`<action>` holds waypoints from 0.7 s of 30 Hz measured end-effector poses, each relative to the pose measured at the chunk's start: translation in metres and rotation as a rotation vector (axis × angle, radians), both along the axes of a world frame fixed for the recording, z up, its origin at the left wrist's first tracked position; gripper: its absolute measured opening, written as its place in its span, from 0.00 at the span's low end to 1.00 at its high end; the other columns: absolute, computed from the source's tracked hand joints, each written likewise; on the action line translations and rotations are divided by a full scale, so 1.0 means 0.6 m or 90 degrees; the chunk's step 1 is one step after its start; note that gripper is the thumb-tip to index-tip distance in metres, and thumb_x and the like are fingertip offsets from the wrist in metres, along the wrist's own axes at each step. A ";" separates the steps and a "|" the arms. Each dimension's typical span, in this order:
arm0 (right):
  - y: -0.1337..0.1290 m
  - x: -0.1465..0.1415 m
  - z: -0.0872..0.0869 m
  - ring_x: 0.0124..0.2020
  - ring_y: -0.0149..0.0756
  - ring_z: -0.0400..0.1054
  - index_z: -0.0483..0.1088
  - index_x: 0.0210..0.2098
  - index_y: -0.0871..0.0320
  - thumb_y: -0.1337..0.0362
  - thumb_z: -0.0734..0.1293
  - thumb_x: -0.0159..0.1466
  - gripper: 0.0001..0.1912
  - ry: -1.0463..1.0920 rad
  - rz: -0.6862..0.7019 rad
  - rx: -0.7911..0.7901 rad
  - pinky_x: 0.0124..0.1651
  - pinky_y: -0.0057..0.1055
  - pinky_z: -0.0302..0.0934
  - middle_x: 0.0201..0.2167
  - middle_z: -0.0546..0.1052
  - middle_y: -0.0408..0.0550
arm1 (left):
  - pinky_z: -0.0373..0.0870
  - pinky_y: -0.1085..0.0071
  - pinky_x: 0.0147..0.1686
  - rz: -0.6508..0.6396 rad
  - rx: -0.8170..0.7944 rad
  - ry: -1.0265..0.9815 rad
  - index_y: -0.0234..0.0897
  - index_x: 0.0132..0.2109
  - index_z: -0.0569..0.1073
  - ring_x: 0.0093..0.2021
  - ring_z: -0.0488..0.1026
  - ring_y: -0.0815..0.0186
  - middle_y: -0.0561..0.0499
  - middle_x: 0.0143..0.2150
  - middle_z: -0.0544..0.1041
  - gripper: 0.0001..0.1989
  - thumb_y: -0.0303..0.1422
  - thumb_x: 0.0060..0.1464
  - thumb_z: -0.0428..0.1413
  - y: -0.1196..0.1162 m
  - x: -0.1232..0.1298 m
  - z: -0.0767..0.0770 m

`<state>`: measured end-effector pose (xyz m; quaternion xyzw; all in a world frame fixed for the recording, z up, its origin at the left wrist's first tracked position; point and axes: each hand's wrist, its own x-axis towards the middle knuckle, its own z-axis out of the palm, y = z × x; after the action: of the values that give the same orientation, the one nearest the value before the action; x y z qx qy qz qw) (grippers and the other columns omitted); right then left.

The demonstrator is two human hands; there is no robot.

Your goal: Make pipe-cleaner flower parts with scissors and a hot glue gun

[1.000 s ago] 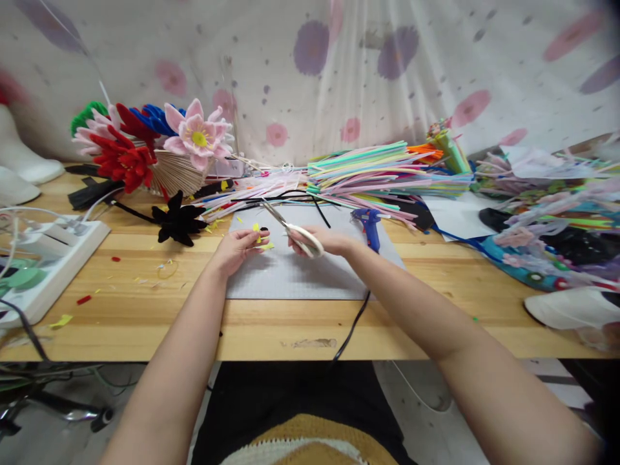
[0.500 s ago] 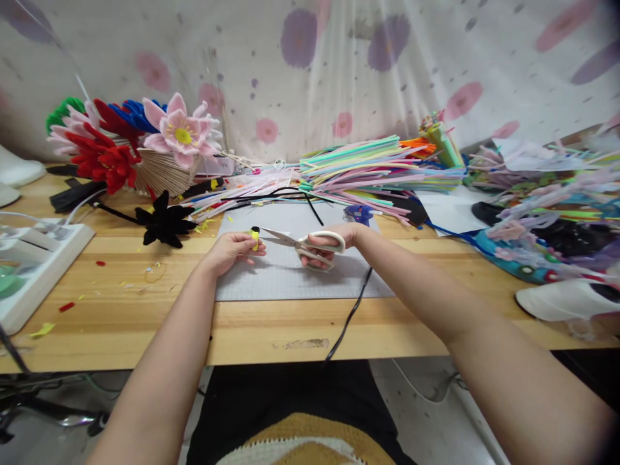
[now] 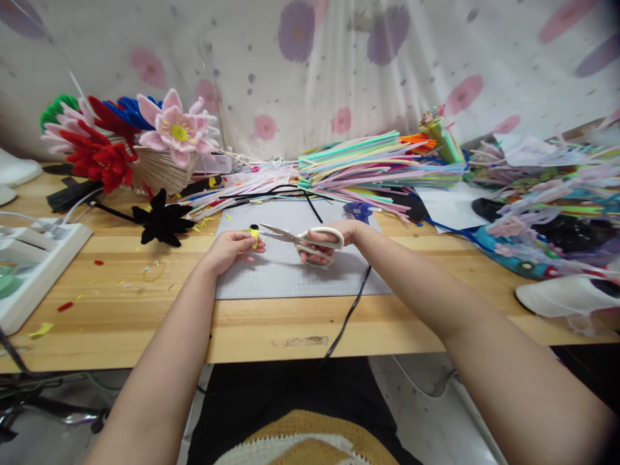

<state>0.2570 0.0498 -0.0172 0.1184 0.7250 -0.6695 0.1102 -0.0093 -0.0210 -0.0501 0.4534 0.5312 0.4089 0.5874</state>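
My left hand (image 3: 233, 250) pinches a small yellow strip with a black fuzzy tip (image 3: 254, 236) between thumb and fingers. My right hand (image 3: 323, 244) has its fingers through the handles of white-handled scissors (image 3: 295, 239). The blades point left, slightly parted, with their tips close to the yellow piece; whether they touch it I cannot tell. Beneath both hands lies a grey cutting mat (image 3: 281, 281). To the left of my left hand rests a black fuzzy flower (image 3: 162, 219) on a black stem.
A blue glue gun (image 3: 357, 211) lies behind my right hand, and a black cord (image 3: 349, 323) hangs over the table edge. Pastel pipe cleaners (image 3: 368, 165) are heaped behind the mat. Fuzzy flowers (image 3: 177, 129) stand back left, a white power strip (image 3: 43, 265) at left.
The scissor blades have closed somewhat, their tips still beside the yellow piece. Both hands stay in nearly the same place; the view has shifted slightly.
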 end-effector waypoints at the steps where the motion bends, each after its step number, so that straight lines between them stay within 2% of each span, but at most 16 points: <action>1: 0.000 0.001 0.000 0.23 0.25 0.59 0.66 0.40 0.68 0.35 0.51 0.56 0.40 -0.002 -0.003 0.003 0.20 0.22 0.46 0.24 0.66 0.47 | 0.72 0.77 0.21 0.003 0.000 -0.004 0.32 0.32 0.76 0.35 0.77 0.61 0.42 0.36 0.79 0.09 0.33 0.43 0.60 0.000 0.001 0.000; 21: 0.002 0.004 -0.004 0.22 0.25 0.59 0.65 0.40 0.67 0.36 0.52 0.57 0.37 0.007 -0.010 -0.006 0.19 0.22 0.45 0.24 0.66 0.45 | 0.72 0.76 0.23 0.013 0.019 0.007 0.32 0.33 0.76 0.37 0.77 0.60 0.41 0.36 0.79 0.11 0.35 0.42 0.61 -0.001 0.006 -0.003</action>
<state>0.2597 0.0509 -0.0198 0.1198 0.7215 -0.6744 0.1014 -0.0057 -0.0218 -0.0517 0.4593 0.5329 0.4200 0.5733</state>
